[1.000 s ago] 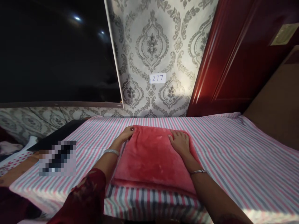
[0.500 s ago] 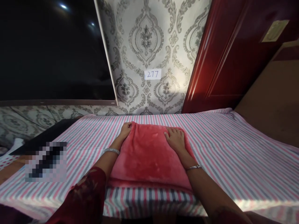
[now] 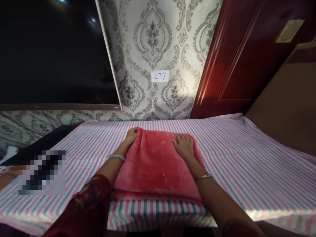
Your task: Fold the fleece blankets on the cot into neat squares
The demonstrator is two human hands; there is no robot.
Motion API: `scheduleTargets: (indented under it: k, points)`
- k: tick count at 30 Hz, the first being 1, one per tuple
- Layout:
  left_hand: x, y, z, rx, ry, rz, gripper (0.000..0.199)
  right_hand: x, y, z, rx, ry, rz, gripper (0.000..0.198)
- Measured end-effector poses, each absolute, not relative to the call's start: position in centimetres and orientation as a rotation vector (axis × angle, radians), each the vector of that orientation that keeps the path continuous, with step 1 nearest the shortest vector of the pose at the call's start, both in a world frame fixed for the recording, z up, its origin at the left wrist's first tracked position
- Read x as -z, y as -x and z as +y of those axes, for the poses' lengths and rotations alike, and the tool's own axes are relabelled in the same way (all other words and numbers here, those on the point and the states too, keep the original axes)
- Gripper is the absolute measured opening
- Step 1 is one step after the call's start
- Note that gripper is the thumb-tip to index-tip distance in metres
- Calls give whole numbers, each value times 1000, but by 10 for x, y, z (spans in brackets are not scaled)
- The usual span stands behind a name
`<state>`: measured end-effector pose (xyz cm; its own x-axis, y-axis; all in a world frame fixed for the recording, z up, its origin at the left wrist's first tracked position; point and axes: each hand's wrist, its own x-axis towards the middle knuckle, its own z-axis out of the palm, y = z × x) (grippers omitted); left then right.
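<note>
A folded pink-red plush blanket point(image 3: 155, 164) lies on a striped cloth, its layered near edge close to the front of the table. My left hand point(image 3: 131, 135) is closed on the blanket's far left corner, where the fabric bunches into a few creases running toward me. Part of those fingers is hidden by the fabric. Flat on the far right part of the blanket rests my right hand point(image 3: 184, 145), fingers stretched out and slightly spread, pressing on the pile.
The striped cloth point(image 3: 229, 158) covers the table and hangs over its front edge. Behind it are a patterned wall with a paper marked 277 point(image 3: 159, 76), a dark television point(image 3: 56, 59) at left, and a red wooden door point(image 3: 229, 65) at right. A pixelated patch hides something at left.
The view has shifted slightly, moving the scene a little left and up. Both hands keep their places on the blanket; no clear movement of the fabric shows.
</note>
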<state>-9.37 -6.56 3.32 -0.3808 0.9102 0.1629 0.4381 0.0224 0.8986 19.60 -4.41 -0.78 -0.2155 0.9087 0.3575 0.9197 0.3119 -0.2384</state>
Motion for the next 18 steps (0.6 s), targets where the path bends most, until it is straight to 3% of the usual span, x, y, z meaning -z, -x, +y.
scheduleTargets:
  k: [4,9,18]
  points:
    - [-29,102,-69,-1456,-1209,1988,7,11,-197,-42,40,1596,-2152,48]
    - [-28,106,-77,-1365,-1089,1949,10,11,-197,-43,42,1594,-2136,47]
    - [-48,110,-113,-1309,-1184,1808,75,7,-197,-46,43,1613,-2142,48]
